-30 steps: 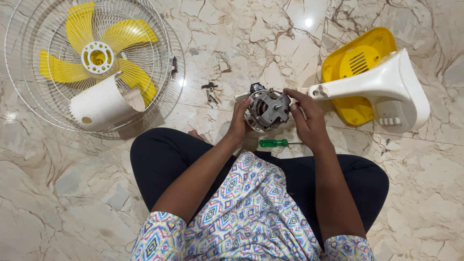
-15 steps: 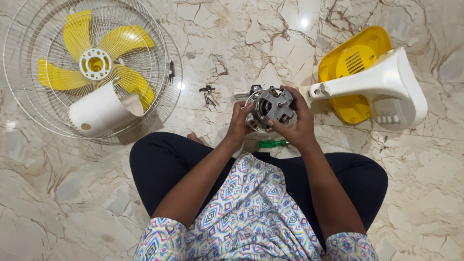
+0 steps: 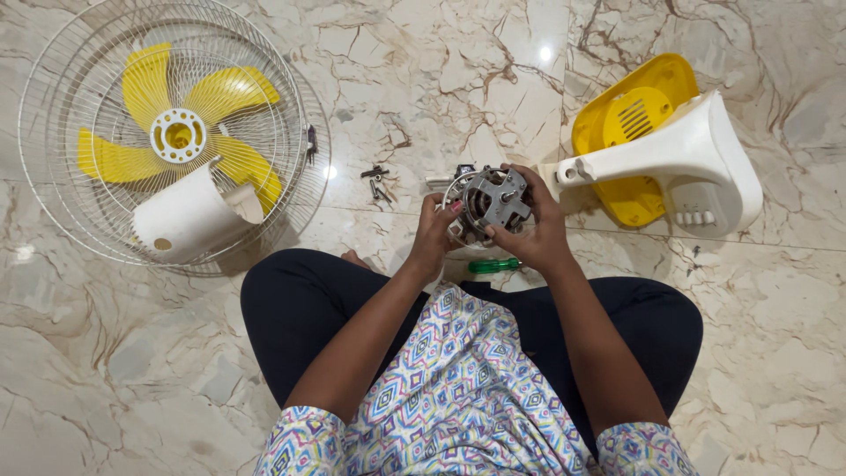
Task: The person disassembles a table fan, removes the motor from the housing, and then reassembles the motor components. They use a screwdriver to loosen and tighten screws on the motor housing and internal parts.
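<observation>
Squarely between both hands, the grey metal fan motor [image 3: 493,201] is gripped: left hand [image 3: 438,231] underneath-left, right hand [image 3: 535,227] clasping its right side.

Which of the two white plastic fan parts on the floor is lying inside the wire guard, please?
The white motor cover, on the wire guard; the white stand neck lies against the yellow base.

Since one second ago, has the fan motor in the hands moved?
Yes. The fan motor, held by the left hand and right hand, has turned and sits slightly closer to the white stand.
</observation>
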